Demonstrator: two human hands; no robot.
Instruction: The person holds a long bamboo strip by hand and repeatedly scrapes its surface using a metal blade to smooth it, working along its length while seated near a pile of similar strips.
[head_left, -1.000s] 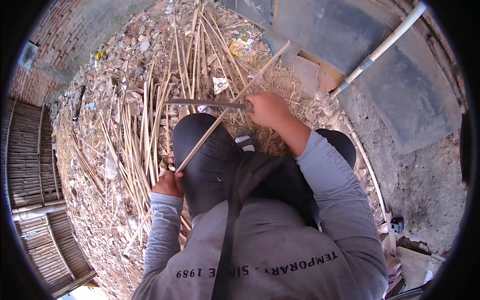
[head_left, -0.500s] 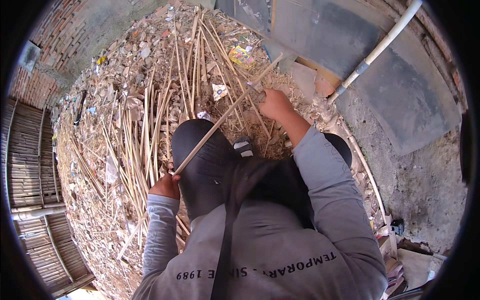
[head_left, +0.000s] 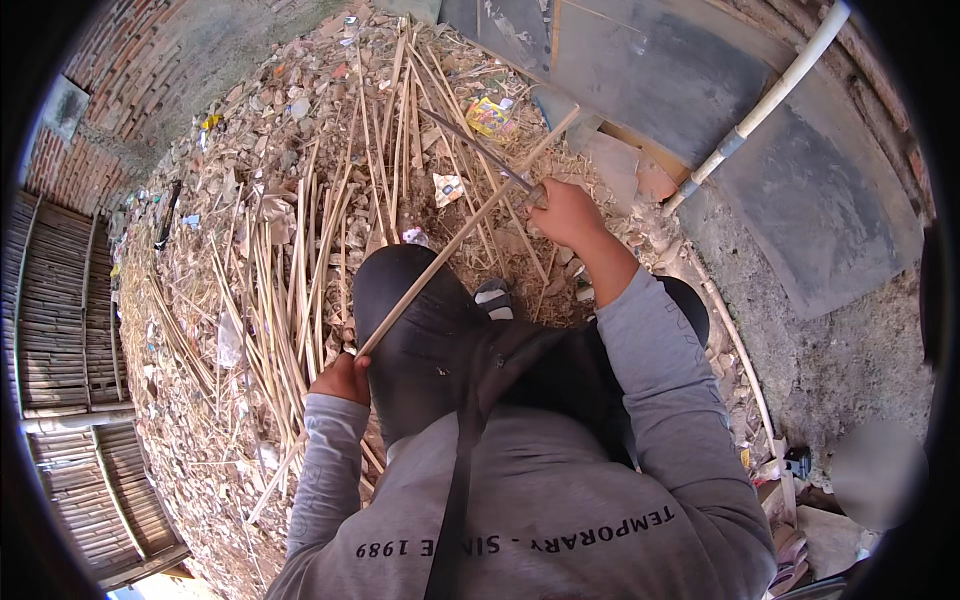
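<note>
A long pale bamboo strip slants across my right-left span, rising from beside my left knee toward the far right. Its near end is in my closed left hand. My right hand grips a knife whose long, narrow, dark blade points away to the far left. The blade crosses the strip just beside my right fingers and seems to touch it. Most of the knife's handle is hidden inside the fist.
Many cut bamboo strips lie on the littered ground to the left and ahead. A grey panel and a white pipe stand at the far right. Woven bamboo screening lines the left side. A sandal shows below my knees.
The knife blade has turned and now shows along its length, pointing far left. My right hand has shifted slightly right and nearer. The strip keeps nearly the same slant.
</note>
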